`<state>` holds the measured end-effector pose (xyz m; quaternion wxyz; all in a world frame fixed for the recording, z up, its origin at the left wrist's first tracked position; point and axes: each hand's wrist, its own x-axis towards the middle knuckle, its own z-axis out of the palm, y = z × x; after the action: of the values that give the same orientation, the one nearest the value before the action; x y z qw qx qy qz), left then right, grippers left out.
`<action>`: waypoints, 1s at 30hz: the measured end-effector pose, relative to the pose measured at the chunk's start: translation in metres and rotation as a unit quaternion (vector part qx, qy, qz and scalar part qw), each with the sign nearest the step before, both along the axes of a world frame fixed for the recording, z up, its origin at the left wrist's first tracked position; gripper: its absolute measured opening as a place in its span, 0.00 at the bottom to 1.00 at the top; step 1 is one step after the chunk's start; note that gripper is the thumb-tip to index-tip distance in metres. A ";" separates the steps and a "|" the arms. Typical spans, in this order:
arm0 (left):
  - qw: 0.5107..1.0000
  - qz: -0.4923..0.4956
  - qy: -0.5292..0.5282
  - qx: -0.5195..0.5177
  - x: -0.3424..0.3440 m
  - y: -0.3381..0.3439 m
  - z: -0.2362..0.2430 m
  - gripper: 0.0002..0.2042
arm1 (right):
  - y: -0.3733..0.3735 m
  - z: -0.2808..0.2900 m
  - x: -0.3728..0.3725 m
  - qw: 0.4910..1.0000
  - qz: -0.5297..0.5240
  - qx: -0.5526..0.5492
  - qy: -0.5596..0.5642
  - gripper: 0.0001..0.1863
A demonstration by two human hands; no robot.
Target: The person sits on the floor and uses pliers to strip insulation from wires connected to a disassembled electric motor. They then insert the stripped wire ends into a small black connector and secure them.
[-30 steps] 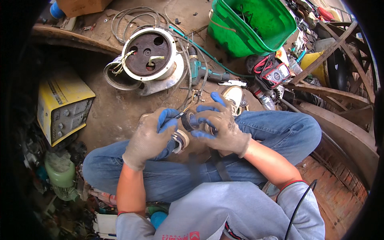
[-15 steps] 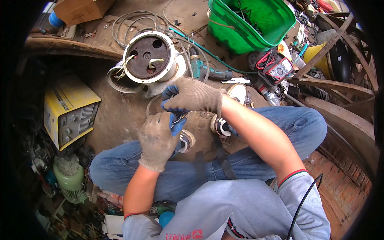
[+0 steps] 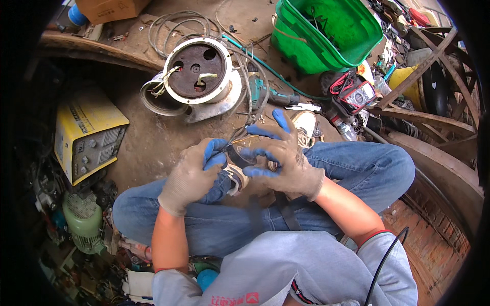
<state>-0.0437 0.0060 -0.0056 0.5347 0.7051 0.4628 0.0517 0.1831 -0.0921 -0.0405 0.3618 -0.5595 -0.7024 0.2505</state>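
Note:
Both my hands wear grey-brown gloves with blue fingertips and are close together above my shoes. My left hand [image 3: 191, 173] is closed, pinching the end of a dark grey cable [image 3: 248, 127] between thumb and fingers. In my right hand [image 3: 286, 160], the thumb and lower fingers curl against a roll of black tape [image 3: 239, 154], while the upper fingers stretch out. Part of the roll is hidden by those fingers. Beyond the hands stands a round white-rimmed metal housing [image 3: 228, 89] with a brown inner plate and pale wires coming out of its holes.
A teal cordless drill [image 3: 273, 95] lies right of the housing, near a multimeter [image 3: 357, 95] with red leads. A green bin [image 3: 311, 56] stands farther back. On the left are a yellow machine [image 3: 92, 137] and a green motor [image 3: 84, 222]. Curved rusty metal frames [image 3: 434, 109] stand at right.
My right hand has drawn back toward me and turned, its fingers spreading from a bunched pose. The roll of tape and the cable now show between the hands. My left hand shifted slightly left.

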 end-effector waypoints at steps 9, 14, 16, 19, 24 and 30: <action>0.987 -0.016 0.066 0.143 0.017 -0.019 -0.001 0.12 | 0.052 0.007 0.021 0.996 -0.069 -0.032 0.047 0.14; 0.953 0.006 0.092 0.289 0.014 -0.025 -0.020 0.12 | 0.109 -0.002 -0.001 0.913 0.143 -0.380 0.036 0.32; 0.947 -0.009 0.092 0.307 0.014 -0.026 -0.025 0.12 | 0.112 -0.006 -0.014 0.910 0.102 -0.395 0.072 0.27; 0.948 -0.015 0.088 0.306 0.011 -0.026 -0.026 0.12 | 0.118 -0.006 -0.025 0.896 0.018 -0.431 0.103 0.22; 0.983 0.024 0.072 0.169 0.003 -0.019 -0.013 0.12 | 0.098 0.016 -0.025 0.859 -0.064 -0.378 0.339 0.23; 0.986 0.006 -0.016 0.164 0.005 -0.006 -0.008 0.18 | 0.019 0.011 -0.015 0.965 -0.054 -0.161 0.198 0.26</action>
<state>-0.0390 0.0003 -0.0139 0.4192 0.7792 0.4440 0.1415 0.1681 -0.0730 -0.0293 0.4114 -0.5866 -0.5360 0.4465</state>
